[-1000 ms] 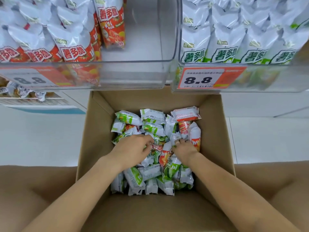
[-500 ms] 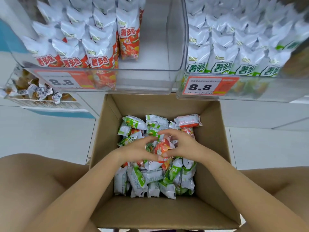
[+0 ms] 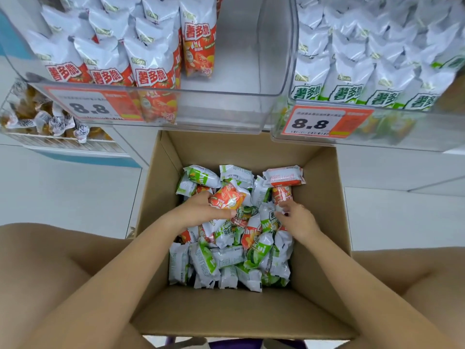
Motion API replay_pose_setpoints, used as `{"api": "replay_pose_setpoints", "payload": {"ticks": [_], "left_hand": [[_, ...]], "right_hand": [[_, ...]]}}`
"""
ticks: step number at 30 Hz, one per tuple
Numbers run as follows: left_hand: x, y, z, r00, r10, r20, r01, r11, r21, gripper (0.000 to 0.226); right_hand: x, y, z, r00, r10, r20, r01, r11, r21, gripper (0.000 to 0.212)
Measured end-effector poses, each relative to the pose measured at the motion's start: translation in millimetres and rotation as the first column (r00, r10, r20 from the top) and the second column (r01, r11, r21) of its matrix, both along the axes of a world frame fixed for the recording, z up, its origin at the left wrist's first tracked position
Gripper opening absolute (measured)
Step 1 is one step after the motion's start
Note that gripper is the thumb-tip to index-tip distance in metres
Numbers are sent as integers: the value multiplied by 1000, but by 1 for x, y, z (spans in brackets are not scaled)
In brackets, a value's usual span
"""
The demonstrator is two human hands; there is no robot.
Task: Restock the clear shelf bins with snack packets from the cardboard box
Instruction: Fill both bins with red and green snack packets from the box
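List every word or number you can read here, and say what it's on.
"8.8": price tag on the left clear bin.
"8.8": price tag on the right clear bin.
"薯多脆": red packets and green packets in the bins.
Small print on tags and box packets: too blurred.

I count two clear bins (image 3: 284, 71), two price tags (image 3: 324, 122), one cardboard box (image 3: 317, 222), two hands (image 3: 201, 212). Packets in box (image 3: 226, 258): too heaped for exact count, mostly green, several red.

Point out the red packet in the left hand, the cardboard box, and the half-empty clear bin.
red packet (image 3: 227, 199), head view, on its printed front.
cardboard box (image 3: 241, 316), head view, on its near inner wall.
half-empty clear bin (image 3: 239, 61), head view, on its bare floor.
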State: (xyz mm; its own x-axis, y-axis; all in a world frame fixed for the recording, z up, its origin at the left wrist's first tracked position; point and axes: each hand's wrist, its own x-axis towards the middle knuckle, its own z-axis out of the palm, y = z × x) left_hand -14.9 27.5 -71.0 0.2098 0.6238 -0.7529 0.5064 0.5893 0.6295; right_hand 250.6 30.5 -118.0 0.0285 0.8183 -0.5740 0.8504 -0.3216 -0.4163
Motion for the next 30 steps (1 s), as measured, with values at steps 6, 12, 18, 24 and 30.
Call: {"api": "replay_pose_setpoints", "payload": {"ticks": [6,12,18,24,30], "left_hand": [[3,1,-3,999,16,27,-17,1000,8,73],[3,3,-2,999,32,23,-32,999,19,61],[10,7,9,993,104,61,-108,992,71,56],[11,-4,27,956,246,163,-262,961,84,31],[10,-39,51,869,375,322,-346,927,-145,62]], "right_hand": [[3,-12,-30,529,805,268,-699,592,-401,66],[4,-9,-45,318,868,382,-783,467,-410,68],[-11,-2,-21,677,690,255,-665,722,-189,55],[-14,-4,29,928,271,-256,-274,961,24,44],[-27,-31,91,749,-75,-659,78,997,-25,25]]}}
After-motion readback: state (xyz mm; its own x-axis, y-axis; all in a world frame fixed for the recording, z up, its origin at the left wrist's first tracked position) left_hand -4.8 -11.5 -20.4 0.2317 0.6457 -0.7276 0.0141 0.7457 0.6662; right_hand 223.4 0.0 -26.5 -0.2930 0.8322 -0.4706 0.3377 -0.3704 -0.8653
